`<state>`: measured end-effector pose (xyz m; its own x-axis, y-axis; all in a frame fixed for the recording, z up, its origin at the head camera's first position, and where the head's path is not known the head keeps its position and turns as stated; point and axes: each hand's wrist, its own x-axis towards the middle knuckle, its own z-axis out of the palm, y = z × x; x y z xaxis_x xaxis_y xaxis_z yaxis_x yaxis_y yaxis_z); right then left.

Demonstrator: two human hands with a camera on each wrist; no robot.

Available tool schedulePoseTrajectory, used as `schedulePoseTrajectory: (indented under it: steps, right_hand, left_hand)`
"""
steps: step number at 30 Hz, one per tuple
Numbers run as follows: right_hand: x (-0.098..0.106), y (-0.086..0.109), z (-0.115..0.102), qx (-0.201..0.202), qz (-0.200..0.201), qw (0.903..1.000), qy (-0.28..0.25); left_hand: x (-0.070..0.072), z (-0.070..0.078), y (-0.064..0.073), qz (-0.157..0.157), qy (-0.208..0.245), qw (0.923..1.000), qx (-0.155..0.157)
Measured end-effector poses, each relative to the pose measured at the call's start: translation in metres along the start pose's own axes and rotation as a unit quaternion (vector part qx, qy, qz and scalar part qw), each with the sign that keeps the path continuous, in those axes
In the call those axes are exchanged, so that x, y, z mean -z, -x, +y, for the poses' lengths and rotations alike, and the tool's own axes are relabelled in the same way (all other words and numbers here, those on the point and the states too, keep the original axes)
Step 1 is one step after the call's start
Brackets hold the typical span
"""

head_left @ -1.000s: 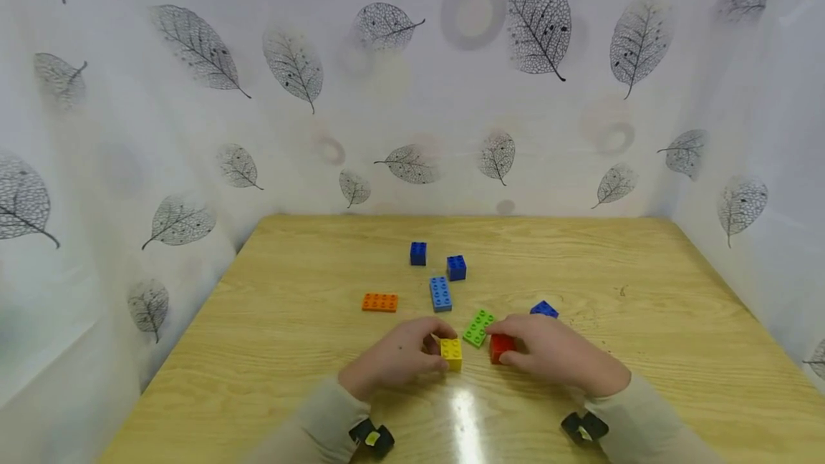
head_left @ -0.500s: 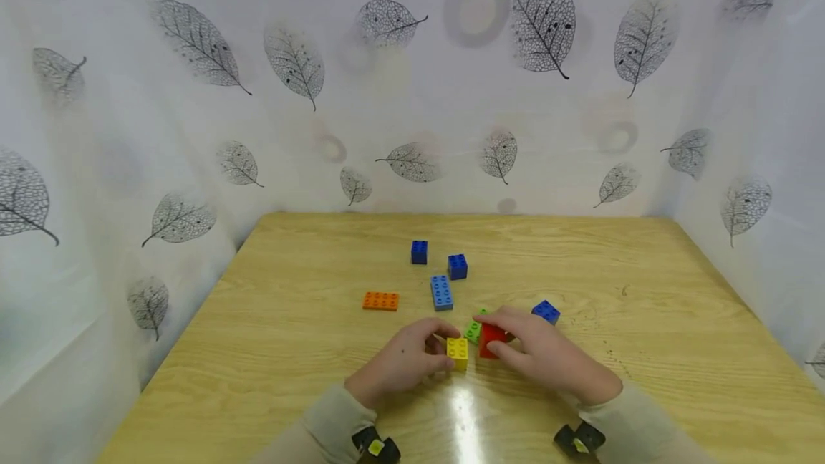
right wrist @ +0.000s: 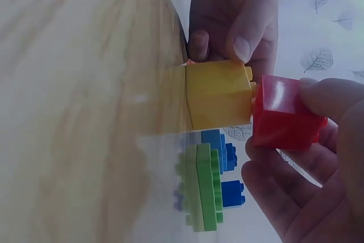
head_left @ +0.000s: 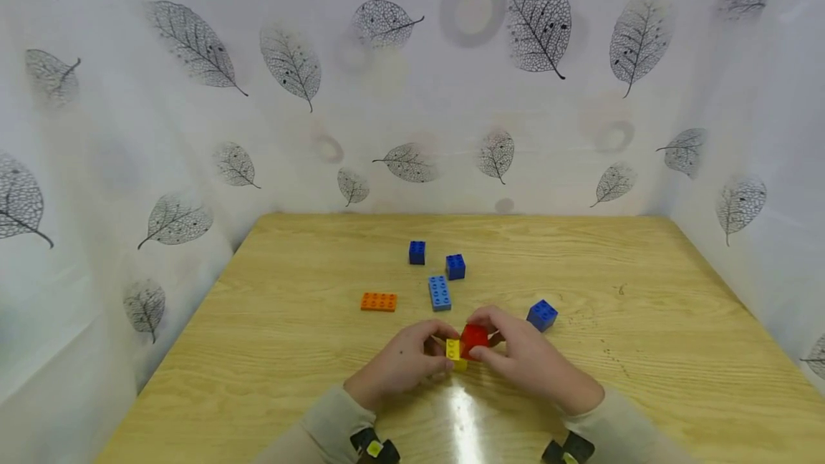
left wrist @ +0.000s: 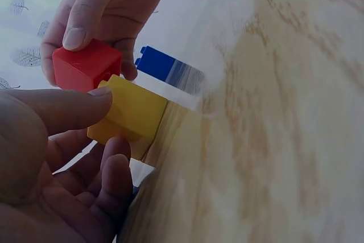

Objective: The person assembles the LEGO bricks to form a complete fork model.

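My left hand (head_left: 402,365) pinches a yellow building brick (right wrist: 219,95) between thumb and fingers. That brick stands on the table, studs up. Thumb and fingertips of my right hand (head_left: 525,360) grip a red building brick (head_left: 474,342), raised above the table and studs up. In the right wrist view the red brick's underside is right at the yellow studs, set off to one side so that some studs show. From the head camera, red covers part of the yellow top. A green brick (right wrist: 205,189) lies just behind, hidden in the head view.
Beyond the hands on the wooden table (head_left: 290,364) lie an orange brick (head_left: 379,302), a light blue brick (head_left: 440,293) and two dark blue bricks (head_left: 417,253). Another blue brick (head_left: 542,315) sits close by my right hand. Leaf-patterned sheeting (head_left: 412,92) encloses the back and sides.
My right hand has lifted the red brick and carried it left, over the yellow one and in front of the green one. My left hand slid slightly right with the yellow brick, then stayed.
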<state>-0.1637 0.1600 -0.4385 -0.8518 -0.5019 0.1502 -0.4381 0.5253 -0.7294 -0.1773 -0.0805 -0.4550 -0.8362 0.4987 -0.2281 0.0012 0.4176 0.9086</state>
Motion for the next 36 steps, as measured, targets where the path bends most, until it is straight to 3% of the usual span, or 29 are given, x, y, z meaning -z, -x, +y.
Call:
schedulePoseTrajectory:
  steps: [18,36]
  right_hand:
    - [-0.007,-0.002,-0.007,0.011,0.016,0.9998,-0.008]
    - [-0.017,-0.005,-0.007,0.017,0.019,0.9995,-0.019]
  left_hand:
    - [0.0,-0.001,0.0,-0.004,0.012,0.9999,0.006]
    - [0.001,0.0,-0.001,-0.006,-0.005,1.0,0.0]
